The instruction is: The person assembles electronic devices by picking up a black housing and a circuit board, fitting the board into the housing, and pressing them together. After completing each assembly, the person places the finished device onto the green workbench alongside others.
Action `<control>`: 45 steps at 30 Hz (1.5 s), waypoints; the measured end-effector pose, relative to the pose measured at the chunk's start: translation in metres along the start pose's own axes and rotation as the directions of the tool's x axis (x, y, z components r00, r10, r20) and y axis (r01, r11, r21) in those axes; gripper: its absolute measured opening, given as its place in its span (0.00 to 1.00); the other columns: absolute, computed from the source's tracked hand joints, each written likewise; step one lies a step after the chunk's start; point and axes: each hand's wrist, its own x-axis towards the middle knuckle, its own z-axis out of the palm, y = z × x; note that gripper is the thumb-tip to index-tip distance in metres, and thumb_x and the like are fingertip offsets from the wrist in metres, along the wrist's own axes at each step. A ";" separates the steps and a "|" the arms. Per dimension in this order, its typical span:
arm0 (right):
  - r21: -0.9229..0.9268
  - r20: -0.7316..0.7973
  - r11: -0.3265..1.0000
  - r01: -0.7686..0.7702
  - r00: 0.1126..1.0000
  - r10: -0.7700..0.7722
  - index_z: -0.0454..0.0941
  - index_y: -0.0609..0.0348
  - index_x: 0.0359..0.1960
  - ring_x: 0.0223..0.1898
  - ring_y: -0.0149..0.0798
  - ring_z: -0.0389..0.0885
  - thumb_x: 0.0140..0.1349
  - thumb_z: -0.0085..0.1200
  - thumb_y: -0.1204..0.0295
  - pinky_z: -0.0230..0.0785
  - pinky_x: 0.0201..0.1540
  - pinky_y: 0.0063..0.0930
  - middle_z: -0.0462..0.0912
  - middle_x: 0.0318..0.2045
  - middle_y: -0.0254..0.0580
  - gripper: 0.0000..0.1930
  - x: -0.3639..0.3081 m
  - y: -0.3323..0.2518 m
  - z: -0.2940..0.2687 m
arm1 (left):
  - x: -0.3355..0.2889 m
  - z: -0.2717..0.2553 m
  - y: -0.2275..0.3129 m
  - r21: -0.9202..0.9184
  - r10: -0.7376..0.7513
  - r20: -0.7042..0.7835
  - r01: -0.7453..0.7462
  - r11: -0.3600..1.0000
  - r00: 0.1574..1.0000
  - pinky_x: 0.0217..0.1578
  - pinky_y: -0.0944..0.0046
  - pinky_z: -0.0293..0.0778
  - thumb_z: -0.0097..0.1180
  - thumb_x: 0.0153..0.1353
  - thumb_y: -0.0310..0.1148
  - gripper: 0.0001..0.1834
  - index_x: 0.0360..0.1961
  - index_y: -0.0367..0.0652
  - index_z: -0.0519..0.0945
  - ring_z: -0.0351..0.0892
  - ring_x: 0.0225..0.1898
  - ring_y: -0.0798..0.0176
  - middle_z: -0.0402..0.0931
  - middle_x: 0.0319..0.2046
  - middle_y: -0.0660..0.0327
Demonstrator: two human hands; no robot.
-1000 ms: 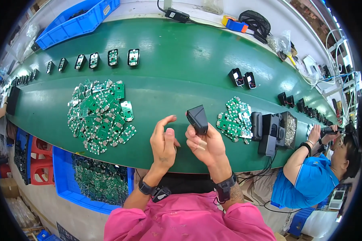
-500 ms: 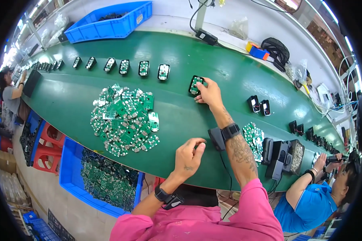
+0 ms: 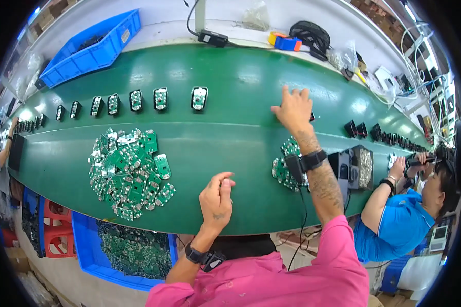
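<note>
My right hand [image 3: 294,111] reaches over the bench with fingers spread, holding nothing I can see. It covers most of what lies beneath; the edge of a black housing [image 3: 312,116] shows beside it. My left hand [image 3: 216,202] hovers near the bench's front edge, fingers curled and thumb against them; whether anything is inside is hidden. Between the hands and the far side, a black housing with a green circuit board [image 3: 199,99] stands at the right end of a row of similar filled housings [image 3: 160,99]. A heap of green circuit boards [image 3: 130,174] lies to the left.
A smaller pile of boards [image 3: 290,148] lies beneath my right forearm, beside a dark device [image 3: 343,166]. More black housings [image 3: 361,129] line the right side, where a co-worker in blue [image 3: 394,220] sits. A blue bin [image 3: 95,56] stands far left; another blue bin [image 3: 82,240] sits below.
My right hand has let go of the filled housing, now standing at the row's end, and moved right to the black housings. The view has shifted right. My left hand stays curled.
</note>
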 end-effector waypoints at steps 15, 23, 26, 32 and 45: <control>0.836 0.152 0.544 0.071 0.923 -0.354 0.75 0.63 0.56 0.48 0.52 0.72 0.52 0.69 0.64 0.68 0.52 0.42 0.79 0.44 0.51 0.30 -0.177 -0.057 -0.095 | -0.009 0.004 0.004 0.208 0.422 0.226 -0.466 0.860 0.878 0.57 0.52 0.73 0.71 0.45 0.28 0.43 0.66 0.42 0.68 0.74 0.59 0.43 0.69 0.62 0.46; 0.436 0.188 0.893 -0.110 0.982 0.029 0.78 0.59 0.55 0.54 0.53 0.67 0.49 0.70 0.72 0.65 0.56 0.44 0.72 0.52 0.49 0.28 -0.203 0.023 -0.076 | -0.003 -0.005 0.005 0.040 0.200 0.265 -0.218 0.975 0.943 0.46 0.64 0.75 0.62 0.50 0.22 0.11 0.37 0.38 0.83 0.78 0.46 0.61 0.62 0.63 0.47; 0.438 0.170 0.894 -0.091 0.985 0.017 0.80 0.59 0.50 0.52 0.53 0.68 0.49 0.70 0.73 0.66 0.55 0.44 0.72 0.51 0.48 0.24 -0.206 0.027 -0.071 | -0.004 -0.004 0.012 0.035 0.173 0.237 -0.187 0.982 0.956 0.46 0.63 0.75 0.63 0.53 0.23 0.07 0.34 0.38 0.83 0.78 0.46 0.60 0.66 0.61 0.47; 0.743 0.217 0.608 -0.279 0.960 0.176 0.77 0.65 0.40 0.25 0.28 0.72 0.46 0.72 0.79 0.67 0.28 0.23 0.78 0.31 0.38 0.19 -0.207 0.020 -0.091 | -0.003 -0.003 0.010 0.014 0.213 0.238 -0.223 0.975 0.948 0.45 0.63 0.76 0.65 0.57 0.27 0.05 0.36 0.42 0.87 0.80 0.44 0.59 0.71 0.58 0.48; 0.602 0.605 -0.463 -0.651 0.750 -0.268 0.78 0.70 0.41 0.26 0.34 0.86 0.68 0.55 0.76 0.78 0.26 0.21 0.84 0.29 0.46 0.07 -0.197 -0.040 -0.096 | -0.006 -0.001 0.004 0.099 0.342 0.293 -0.384 0.918 0.893 0.47 0.58 0.76 0.62 0.55 0.21 0.12 0.40 0.48 0.85 0.77 0.50 0.50 0.66 0.61 0.49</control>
